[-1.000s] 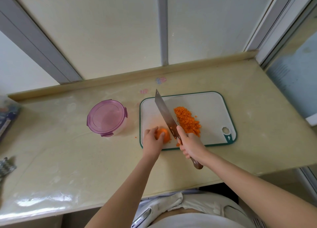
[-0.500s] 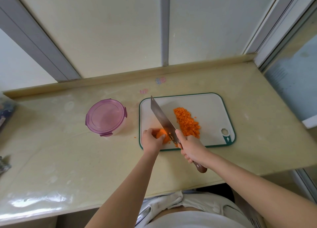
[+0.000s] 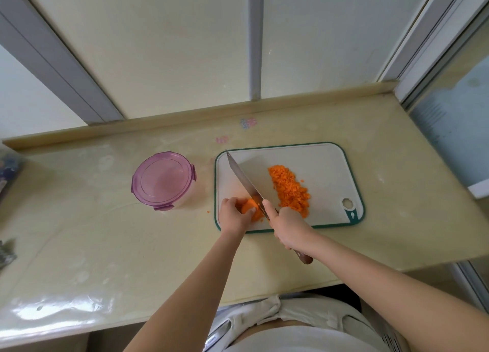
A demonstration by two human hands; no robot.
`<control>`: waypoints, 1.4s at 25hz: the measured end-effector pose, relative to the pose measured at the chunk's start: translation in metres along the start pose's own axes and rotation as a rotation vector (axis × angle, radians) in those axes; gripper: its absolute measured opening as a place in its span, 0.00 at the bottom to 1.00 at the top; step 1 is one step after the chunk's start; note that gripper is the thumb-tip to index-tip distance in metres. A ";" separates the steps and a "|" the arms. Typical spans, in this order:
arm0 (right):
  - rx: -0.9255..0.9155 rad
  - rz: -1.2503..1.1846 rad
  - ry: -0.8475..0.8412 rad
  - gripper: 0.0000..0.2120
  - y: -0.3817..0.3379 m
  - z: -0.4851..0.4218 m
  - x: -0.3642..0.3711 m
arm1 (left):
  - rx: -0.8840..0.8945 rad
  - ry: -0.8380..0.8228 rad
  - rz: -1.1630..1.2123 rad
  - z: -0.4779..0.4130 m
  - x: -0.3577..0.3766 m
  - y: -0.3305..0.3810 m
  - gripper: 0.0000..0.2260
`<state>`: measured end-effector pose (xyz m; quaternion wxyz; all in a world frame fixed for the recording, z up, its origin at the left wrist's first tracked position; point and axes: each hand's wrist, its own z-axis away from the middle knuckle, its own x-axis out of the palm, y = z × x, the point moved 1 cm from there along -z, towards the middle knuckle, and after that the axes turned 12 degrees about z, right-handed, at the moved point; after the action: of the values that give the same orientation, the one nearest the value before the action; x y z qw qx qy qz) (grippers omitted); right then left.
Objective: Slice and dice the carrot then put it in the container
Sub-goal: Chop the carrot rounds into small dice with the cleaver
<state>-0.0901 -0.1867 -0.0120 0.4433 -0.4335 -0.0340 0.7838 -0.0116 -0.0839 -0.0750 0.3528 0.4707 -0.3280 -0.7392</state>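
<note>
Carrot stub (image 3: 250, 207) sits at the near left corner of the cutting board (image 3: 322, 161), and both my hands work there. Nearest me, the right grip (image 3: 289, 226) is wrapped round the wooden handle of the knife (image 3: 244, 179), one finger stretched up toward the blade. Just to its left, the left grip (image 3: 234, 214) curls over the stub and pins it down. The stub lies directly left of the blade and touches it. The blade slants from near right to far left, its tip toward the board's far left corner. The next cut, I judge, turns on feeding the stub rightward under the edge, fingertips tucked back. Beyond, right of the knife, a heap of diced carrot (image 3: 289, 189) lies mid-board. Well left on the bench (image 3: 105, 246) stands the container (image 3: 164, 183), its purple lid on.
</note>
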 end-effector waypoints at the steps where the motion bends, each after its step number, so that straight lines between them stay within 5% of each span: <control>1: -0.007 0.014 0.008 0.31 -0.001 -0.002 0.000 | 0.002 0.000 -0.001 0.000 0.000 0.000 0.15; 13: -0.028 -0.040 0.065 0.31 0.009 -0.027 0.017 | 0.026 0.005 0.012 0.000 0.000 -0.005 0.14; 22: -0.044 -0.306 0.014 0.27 0.011 -0.015 -0.004 | -0.010 0.005 0.068 -0.004 -0.001 -0.008 0.15; 35: -0.025 -0.170 -0.049 0.27 0.018 0.009 -0.002 | -0.033 0.014 0.098 -0.004 0.003 -0.010 0.14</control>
<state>-0.1075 -0.1963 -0.0129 0.5016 -0.4151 -0.0914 0.7535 -0.0112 -0.0813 -0.0856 0.3988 0.4532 -0.3359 -0.7230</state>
